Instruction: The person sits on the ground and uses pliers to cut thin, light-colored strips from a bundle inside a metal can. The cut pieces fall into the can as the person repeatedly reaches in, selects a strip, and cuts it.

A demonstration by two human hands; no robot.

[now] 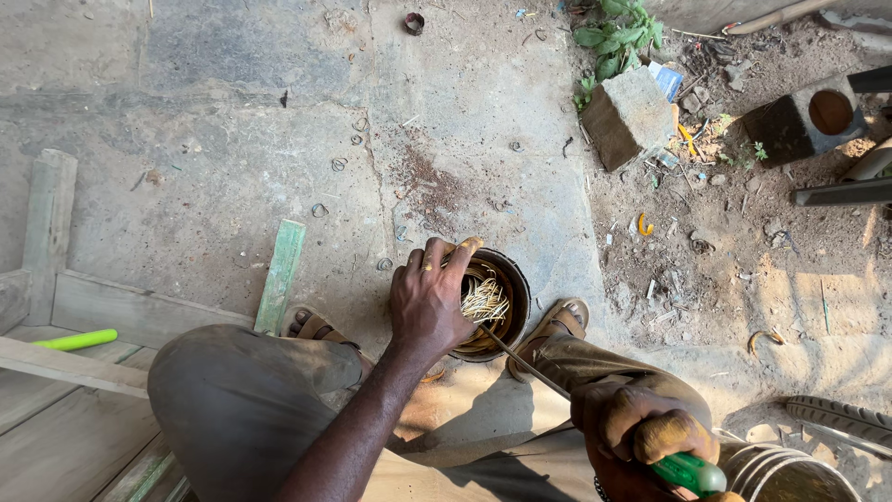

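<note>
Two hands work at one pot (514,296) on the floor between the feet. Left hand (427,299) clasps the pot's rim, steadying it. Right hand (641,437), clenched on a green-handled tool (692,472), pokes pale strands (483,299) inside. Stirring seems underway; next, careful prodding.

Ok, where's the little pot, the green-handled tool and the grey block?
pot (517,299), head view, right rim.
green-handled tool (689,472), head view, green handle in the right hand.
grey block (632,116), head view, top face.
</note>
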